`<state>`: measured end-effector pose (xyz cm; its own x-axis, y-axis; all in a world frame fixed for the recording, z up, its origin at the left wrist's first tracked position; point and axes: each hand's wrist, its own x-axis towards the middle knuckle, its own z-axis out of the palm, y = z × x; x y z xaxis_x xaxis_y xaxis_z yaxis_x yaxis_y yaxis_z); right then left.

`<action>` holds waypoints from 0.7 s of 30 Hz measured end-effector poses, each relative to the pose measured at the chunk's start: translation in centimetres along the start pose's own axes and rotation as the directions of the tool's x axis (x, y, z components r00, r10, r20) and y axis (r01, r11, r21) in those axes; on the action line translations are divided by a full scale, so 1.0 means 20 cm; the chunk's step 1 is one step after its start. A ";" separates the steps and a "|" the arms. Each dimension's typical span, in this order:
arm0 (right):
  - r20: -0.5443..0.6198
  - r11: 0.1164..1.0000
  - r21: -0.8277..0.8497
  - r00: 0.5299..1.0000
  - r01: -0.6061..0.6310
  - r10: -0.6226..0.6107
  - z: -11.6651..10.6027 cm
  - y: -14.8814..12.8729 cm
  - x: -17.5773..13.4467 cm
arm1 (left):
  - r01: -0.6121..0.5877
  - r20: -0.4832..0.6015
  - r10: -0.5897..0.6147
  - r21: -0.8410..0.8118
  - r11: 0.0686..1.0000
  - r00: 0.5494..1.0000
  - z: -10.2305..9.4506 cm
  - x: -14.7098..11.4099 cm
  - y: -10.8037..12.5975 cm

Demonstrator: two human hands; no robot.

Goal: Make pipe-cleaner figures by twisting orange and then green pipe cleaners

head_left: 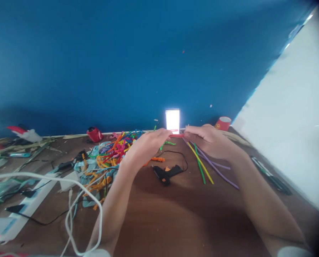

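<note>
Between my two hands stretches a short red pipe cleaner [177,135], level, in front of a lit phone [172,121] propped against the wall. My left hand [152,143] pinches its left end; my right hand [209,142] closes on its right end, with the fingertips partly hidden. Purple pipe cleaners [220,172], a yellow one [202,166] and a green one [201,168] lie on the table by my right hand. Below my hands rests a black glue gun [167,174] with its cord curling behind it.
A tangled heap of coloured pipe cleaners [119,147] spreads at the left. Near it are a white power strip [28,210] and a looping white cable [100,210]. Red cups [94,134] stand along the wall; dark pens [272,176] lie at the right.
</note>
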<state>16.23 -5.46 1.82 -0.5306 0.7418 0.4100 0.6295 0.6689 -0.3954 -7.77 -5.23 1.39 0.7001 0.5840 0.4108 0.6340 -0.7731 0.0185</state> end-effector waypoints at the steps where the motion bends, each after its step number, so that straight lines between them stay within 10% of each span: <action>1: 0.002 1.000 0.004 1.000 -0.002 0.002 0.00 0.00 0.00 | -0.005 0.004 0.005 0.016 1.000 1.000 -0.01 0.00 0.00; 21: 0.031 0.999 0.039 1.000 -0.007 0.005 0.01 0.00 0.01 | -0.080 -0.097 0.090 0.104 0.991 0.991 0.05 0.03 0.05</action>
<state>15.99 -5.27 1.80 -0.5445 0.7466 0.3822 0.6103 0.6652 -0.4300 -6.39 -5.33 0.78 0.7190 0.4855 0.4973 0.6071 -0.7870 -0.1095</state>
